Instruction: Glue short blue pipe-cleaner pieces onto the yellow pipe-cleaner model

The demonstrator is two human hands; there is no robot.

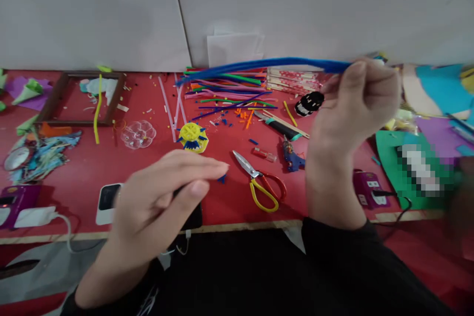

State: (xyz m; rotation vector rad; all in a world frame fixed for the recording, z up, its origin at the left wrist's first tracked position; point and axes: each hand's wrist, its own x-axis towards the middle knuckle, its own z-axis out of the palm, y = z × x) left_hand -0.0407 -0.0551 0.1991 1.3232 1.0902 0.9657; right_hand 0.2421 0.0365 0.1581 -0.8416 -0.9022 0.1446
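Observation:
My right hand [351, 108] is raised above the red table [222, 197] and is closed round one end of a bunch of blue pipe cleaners [259, 65], which stretch out level to the left. My left hand [163, 197] hovers lower and nearer to me, fingers stretched out together toward the right, holding nothing I can see. Its fingertips are close to a tiny blue scrap [222, 178]. Beyond it lies a yellow disc with blue spikes [191, 137]. Red-and-yellow scissors [261, 182] lie just right of the left fingertips.
A pile of coloured pipe cleaners and straws [229, 94] lies at the back centre. A blue glue gun [292, 158], a wooden frame [85, 98], a clear plastic piece [138, 134], purple chargers [15, 197] and coloured paper sheets [437, 108] surround the middle.

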